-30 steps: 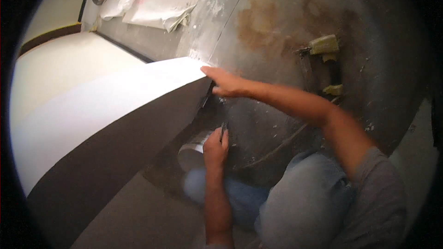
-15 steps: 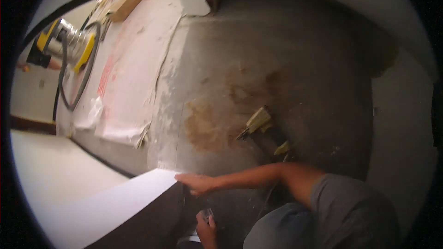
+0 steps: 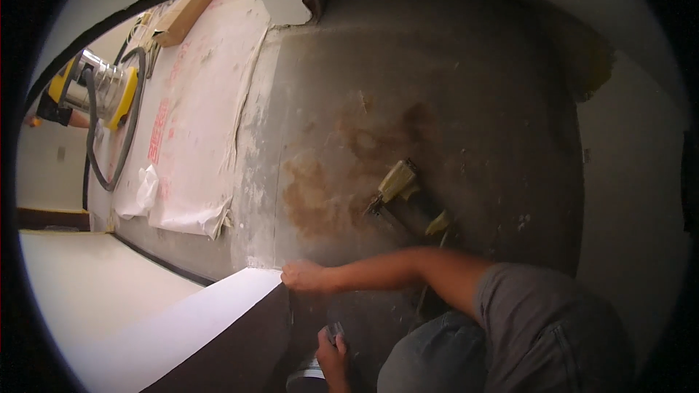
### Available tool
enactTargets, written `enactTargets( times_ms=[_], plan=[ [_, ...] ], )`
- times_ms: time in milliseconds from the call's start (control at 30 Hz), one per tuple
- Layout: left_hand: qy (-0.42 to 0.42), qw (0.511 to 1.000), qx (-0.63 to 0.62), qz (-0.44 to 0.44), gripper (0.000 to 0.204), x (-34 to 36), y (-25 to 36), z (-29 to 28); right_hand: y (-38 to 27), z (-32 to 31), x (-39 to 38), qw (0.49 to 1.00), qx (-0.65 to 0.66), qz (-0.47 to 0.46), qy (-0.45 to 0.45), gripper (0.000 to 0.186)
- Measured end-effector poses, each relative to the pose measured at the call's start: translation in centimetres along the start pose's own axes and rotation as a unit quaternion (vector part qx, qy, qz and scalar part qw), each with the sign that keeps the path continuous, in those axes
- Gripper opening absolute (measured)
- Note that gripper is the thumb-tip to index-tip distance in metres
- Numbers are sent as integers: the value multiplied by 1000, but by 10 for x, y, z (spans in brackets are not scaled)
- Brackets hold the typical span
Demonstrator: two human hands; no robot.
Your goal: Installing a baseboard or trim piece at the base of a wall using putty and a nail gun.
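My right hand (image 3: pixel 304 276) reaches across from the right, its fingers curled against the bottom corner of the white wall end (image 3: pixel 247 285). What they hold, if anything, is hidden. Lower down, my left hand (image 3: pixel 332 360) grips a small dark grey object (image 3: pixel 334 332), whose kind I cannot make out. Beside that hand, a container with a pale rim (image 3: pixel 309 373) is partly visible at the lower edge. On the bare grey floor (image 3: pixel 495 145) beyond my right forearm lies a yellow-and-black nail gun (image 3: pixel 399 180), with a hose trailing toward me.
Brown stains (image 3: pixel 313 200) mark the floor. Pinkish floor paper (image 3: pixel 207 116) covers the far left, with crumpled white plastic (image 3: pixel 147 191) on it. A yellow and steel shop vacuum (image 3: pixel 109 91) stands beside another person's arm (image 3: pixel 76 118). A long cardboard box (image 3: pixel 186 18) lies behind.
My right hand's fingers, stretched out before, are now curled at the wall corner. My left hand has shifted slightly right with the grey object. The whole view has shifted a little.
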State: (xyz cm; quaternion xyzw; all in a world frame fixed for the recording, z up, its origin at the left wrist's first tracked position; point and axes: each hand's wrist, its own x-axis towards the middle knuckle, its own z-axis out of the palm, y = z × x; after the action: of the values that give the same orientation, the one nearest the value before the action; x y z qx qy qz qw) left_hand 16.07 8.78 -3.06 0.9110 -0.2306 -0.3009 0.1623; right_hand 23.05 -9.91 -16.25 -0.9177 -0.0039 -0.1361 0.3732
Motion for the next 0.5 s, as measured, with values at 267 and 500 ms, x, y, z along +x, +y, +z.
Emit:
enactTargets(
  times_ms=[267, 500],
  plan=[
    [-32, 998, 30, -43, 37, 5, 1, 2, 29, 4, 13, 992, -28, -121, -6, 14],
    [-53, 997, 17, -50, 39, 6, 0, 4, 33, 6, 10, 991, -10, -135, -12, 12]
  ],
)
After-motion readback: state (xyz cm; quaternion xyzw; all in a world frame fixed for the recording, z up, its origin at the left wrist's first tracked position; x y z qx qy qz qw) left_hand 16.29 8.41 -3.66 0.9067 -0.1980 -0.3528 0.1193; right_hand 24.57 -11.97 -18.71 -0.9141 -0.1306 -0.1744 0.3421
